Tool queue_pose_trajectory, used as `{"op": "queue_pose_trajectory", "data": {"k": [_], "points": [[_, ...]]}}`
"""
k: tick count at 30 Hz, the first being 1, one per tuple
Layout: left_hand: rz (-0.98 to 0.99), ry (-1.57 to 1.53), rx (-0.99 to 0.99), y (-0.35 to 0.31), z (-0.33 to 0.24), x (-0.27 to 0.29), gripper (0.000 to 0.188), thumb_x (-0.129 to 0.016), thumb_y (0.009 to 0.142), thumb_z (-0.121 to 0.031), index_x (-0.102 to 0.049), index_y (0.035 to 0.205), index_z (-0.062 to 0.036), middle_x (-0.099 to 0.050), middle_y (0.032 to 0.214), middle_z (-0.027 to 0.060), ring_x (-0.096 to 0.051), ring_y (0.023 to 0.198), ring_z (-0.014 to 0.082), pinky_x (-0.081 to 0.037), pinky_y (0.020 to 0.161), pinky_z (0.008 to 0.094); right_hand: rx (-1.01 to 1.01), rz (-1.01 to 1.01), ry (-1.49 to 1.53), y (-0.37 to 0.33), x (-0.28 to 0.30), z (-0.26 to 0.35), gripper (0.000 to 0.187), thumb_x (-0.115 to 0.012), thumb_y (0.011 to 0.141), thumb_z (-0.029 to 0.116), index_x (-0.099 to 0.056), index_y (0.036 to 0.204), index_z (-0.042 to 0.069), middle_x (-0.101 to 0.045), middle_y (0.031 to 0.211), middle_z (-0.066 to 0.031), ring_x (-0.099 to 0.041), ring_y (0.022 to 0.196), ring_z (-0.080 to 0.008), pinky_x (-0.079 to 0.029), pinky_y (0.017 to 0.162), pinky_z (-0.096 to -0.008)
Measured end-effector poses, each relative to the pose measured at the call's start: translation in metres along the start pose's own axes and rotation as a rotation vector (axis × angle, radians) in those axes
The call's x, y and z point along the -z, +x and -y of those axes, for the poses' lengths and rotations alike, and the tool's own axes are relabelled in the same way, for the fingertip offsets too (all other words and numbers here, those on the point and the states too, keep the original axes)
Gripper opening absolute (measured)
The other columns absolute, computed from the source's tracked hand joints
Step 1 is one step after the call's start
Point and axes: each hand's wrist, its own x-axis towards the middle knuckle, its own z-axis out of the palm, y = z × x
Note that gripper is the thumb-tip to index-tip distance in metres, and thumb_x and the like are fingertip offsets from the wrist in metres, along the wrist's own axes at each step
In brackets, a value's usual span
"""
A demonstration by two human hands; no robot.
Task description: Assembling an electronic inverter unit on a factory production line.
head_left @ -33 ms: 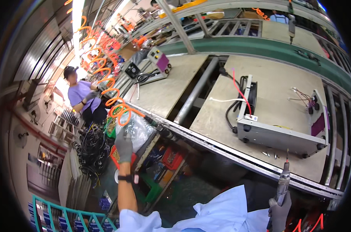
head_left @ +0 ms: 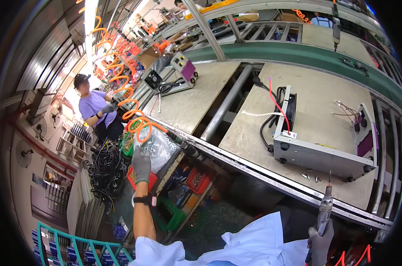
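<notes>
My right hand (head_left: 320, 244), in a grey glove, is closed round a grey power screwdriver (head_left: 325, 208). Its thin bit points up beside the near edge of the bench. Over by the parts bins my grey-gloved left hand (head_left: 141, 166) reaches out, against a clear plastic bag (head_left: 159, 148) and above a red bin (head_left: 148, 181) of small brassy parts. The fingertips cannot be made out there. On the board in front lies a grey metal chassis (head_left: 323, 155) with a fan, a black cable and red and white wires. Several small metal pieces (head_left: 311, 177) lie beside it.
A second unit (head_left: 183, 71) with a purple panel stands on the far left board. An orange coiled hose (head_left: 141, 126) hangs near my left hand. A person in a purple shirt (head_left: 97, 106) works at the left. Black cables (head_left: 105, 170) are heaped below. Metal rollers (head_left: 225, 104) separate the boards.
My left hand has shifted very slightly near the bag and red bin. The right hand keeps the screwdriver in the same place.
</notes>
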Motion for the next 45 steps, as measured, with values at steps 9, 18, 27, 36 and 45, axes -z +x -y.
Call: {"op": "queue_pose_trajectory", "data": {"k": [9,18,27,36,45], "points": [[0.369,-0.446,-0.533,-0.127,-0.165,-0.07,0.018,-0.064,0.089,-0.006,-0.07,0.105,-0.0004,-0.071,0.098,0.0162,-0.069,0.091,0.0316,-0.055,0.08,0.0371,-0.05,0.0,0.012,-0.013,-0.006,0.023,0.037,-0.075,0.073,0.011,-0.052,0.101,0.003,-0.053,0.072,-0.0025,-0.049,0.049,-0.0085,-0.042,0.043,-0.0256],[0.677,-0.498,-1.027,-0.23,-0.344,-0.16,0.014,-0.065,0.087,-0.015,-0.068,0.101,-0.0119,-0.065,0.089,0.0126,-0.065,0.079,0.0338,-0.053,0.066,0.0442,0.056,-0.018,-0.045,-0.027,-0.004,0.03,0.045,-0.081,0.074,0.024,-0.059,0.107,0.003,-0.058,0.083,-0.0041,-0.054,0.074,-0.0124,-0.048,0.069,-0.0323],[0.857,-0.805,-0.878,-0.211,-0.367,-0.126,0.009,-0.059,0.091,-0.008,-0.061,0.098,-0.0037,-0.066,0.086,0.0176,-0.067,0.079,0.0359,-0.054,0.069,0.0436,-0.088,0.036,0.128,-0.031,-0.007,0.061,0.046,-0.079,0.079,0.022,-0.056,0.114,0.002,-0.059,0.079,-0.0038,-0.057,0.06,-0.0093,-0.048,0.055,-0.0277],[1.349,-1.067,-0.494,-0.137,-0.463,-0.087,0.022,-0.061,0.096,-0.012,-0.07,0.11,0.0018,-0.068,0.083,0.0036,-0.06,0.067,0.0065,-0.049,0.061,0.0229,-0.109,-0.034,0.114,-0.036,-0.006,0.071,0.043,-0.077,0.083,0.02,-0.054,0.115,0.001,-0.057,0.077,-0.0037,-0.055,0.056,-0.0084,-0.047,0.05,-0.0266],[1.584,-0.825,-0.478,-0.133,-0.518,-0.123,0.023,-0.067,0.093,-0.023,-0.071,0.101,-0.0013,-0.07,0.086,0.0037,-0.062,0.073,0.0082,-0.051,0.063,0.0235,-0.101,-0.018,0.11,-0.035,0.0,0.076,0.045,-0.077,0.081,0.023,-0.053,0.113,0.002,-0.056,0.075,-0.0033,-0.055,0.054,-0.0084,-0.047,0.047,-0.0257]]}}
